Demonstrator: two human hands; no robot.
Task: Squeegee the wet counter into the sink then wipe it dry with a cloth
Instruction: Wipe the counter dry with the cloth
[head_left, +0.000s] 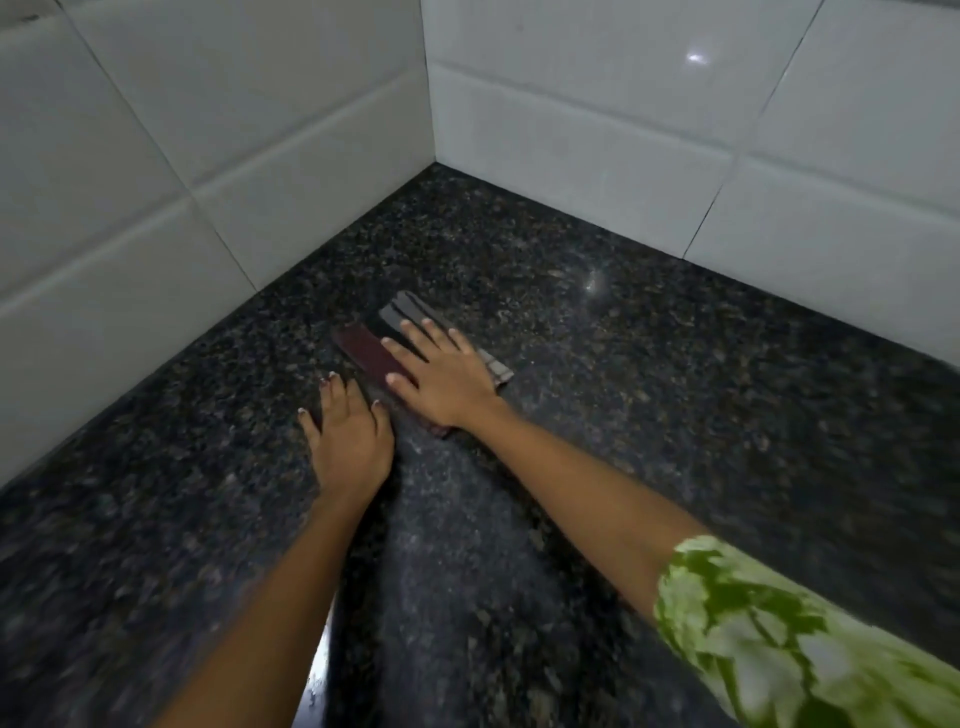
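The right hand (447, 374) lies flat, fingers spread, pressing a folded dark red and grey striped cloth (374, 356) onto the speckled black granite counter (675, 389) near the white-tiled wall (597, 130) corner, probably so the whole palm bears down for drying. The left hand (348, 436) rests open and empty on the stone just beside it, likely as a brace. No squeegee or sink shows.

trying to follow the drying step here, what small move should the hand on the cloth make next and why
Probably slide the right hand, pressed flat on the folded dark red and grey striped cloth, farther toward the white tiled wall corner. A paler streak on the speckled black granite counter runs behind the cloth, while the corner ahead looks unwiped. The left hand rests flat beside it.
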